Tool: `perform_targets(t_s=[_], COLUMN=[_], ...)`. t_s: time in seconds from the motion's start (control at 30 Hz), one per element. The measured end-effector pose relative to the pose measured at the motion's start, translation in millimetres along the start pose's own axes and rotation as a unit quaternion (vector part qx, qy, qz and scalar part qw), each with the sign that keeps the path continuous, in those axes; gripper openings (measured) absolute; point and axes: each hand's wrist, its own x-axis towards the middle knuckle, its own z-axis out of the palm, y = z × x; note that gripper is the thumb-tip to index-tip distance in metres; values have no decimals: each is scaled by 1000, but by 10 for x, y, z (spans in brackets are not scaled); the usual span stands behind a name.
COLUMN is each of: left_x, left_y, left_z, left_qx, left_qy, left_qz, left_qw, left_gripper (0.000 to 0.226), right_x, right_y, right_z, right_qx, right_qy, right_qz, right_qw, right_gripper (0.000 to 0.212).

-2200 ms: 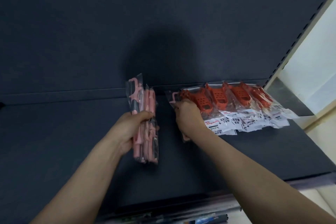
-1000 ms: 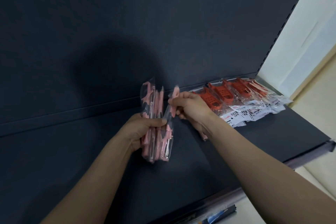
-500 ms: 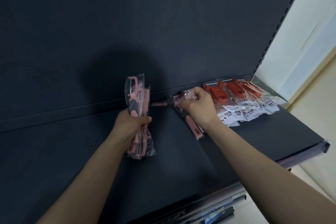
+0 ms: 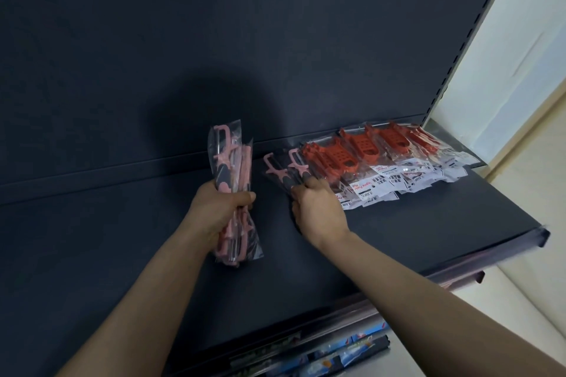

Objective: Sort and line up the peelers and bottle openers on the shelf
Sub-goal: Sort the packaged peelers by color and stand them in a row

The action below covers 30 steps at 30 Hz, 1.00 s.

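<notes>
My left hand [image 4: 219,211] grips a bundle of pink peelers [image 4: 234,162] in clear bags, held upright over the dark shelf [image 4: 122,239]. To its right, two pink peelers [image 4: 283,170] lie flat on the shelf, heads toward the back panel. My right hand [image 4: 318,208] rests on their handles, fingers closed over the right one. Just right of them, a row of orange-red bottle openers [image 4: 364,150] in bags with white labels runs to the shelf's right end.
The dark back panel [image 4: 245,40] rises behind the shelf. A slotted upright [image 4: 453,70] and a pale wall stand at the right. Below the shelf's front edge [image 4: 428,278] a lower shelf holds packaged goods [image 4: 337,355].
My right hand took a pink peeler from the left hand's bundle and has laid it on the shelf beside the one lying next to the orange row. The left hand stayed nearly still.
</notes>
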Motion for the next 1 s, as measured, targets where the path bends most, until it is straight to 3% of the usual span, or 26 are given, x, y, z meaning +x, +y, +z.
perform_targets(t_s=[0.5, 1.0], left_x=[-122, -81], left_y=[3, 7], left_z=[51, 86], left_qx=[-25, -19], left_qy=[-39, -29], left_qz=[-19, -27], left_qw=[999, 999], left_gripper=[17, 14], right_x=[92, 108], right_y=[-32, -39], right_z=[-38, -55], right_qx=[10, 44], right_qy=[-11, -40], right_qz=[62, 35], right_qw=[998, 998], right_gripper=[28, 24])
